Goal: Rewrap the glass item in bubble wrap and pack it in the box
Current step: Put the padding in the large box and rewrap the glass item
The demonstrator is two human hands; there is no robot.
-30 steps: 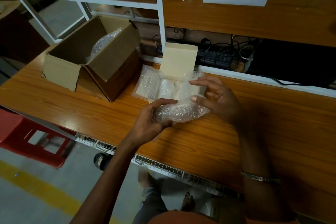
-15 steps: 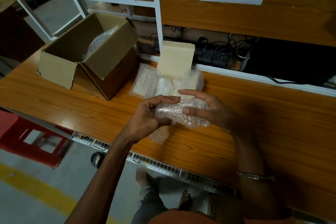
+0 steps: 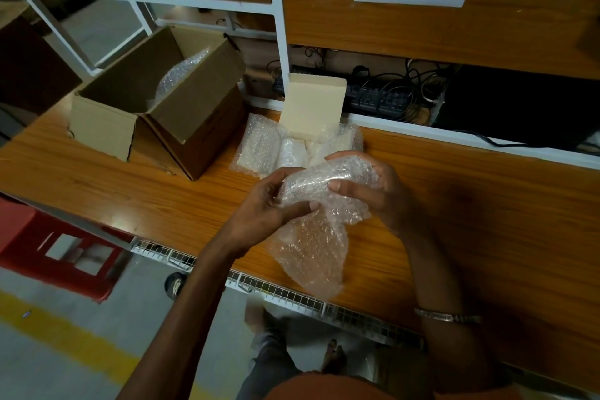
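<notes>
While the open cardboard box (image 3: 156,107) sits at the left of the wooden table (image 3: 454,211) with bubble wrap inside, the left hand (image 3: 263,204) curls closed around one end of the bubble wrap bundle (image 3: 321,185) held above the table. The right hand (image 3: 373,185) clasps its other end, a loose tail of wrap hanging below. The glass itself is hidden.

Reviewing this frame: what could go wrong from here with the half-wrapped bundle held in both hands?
1. A loose tail of bubble wrap hangs below the bundle; left untucked, the wrap may unroll.
2. Left hand and right hand hold it in the air near the table edge, so a slip could drop it to the floor.
3. The cardboard box already holds wrap, so fit may be tight.
</notes>
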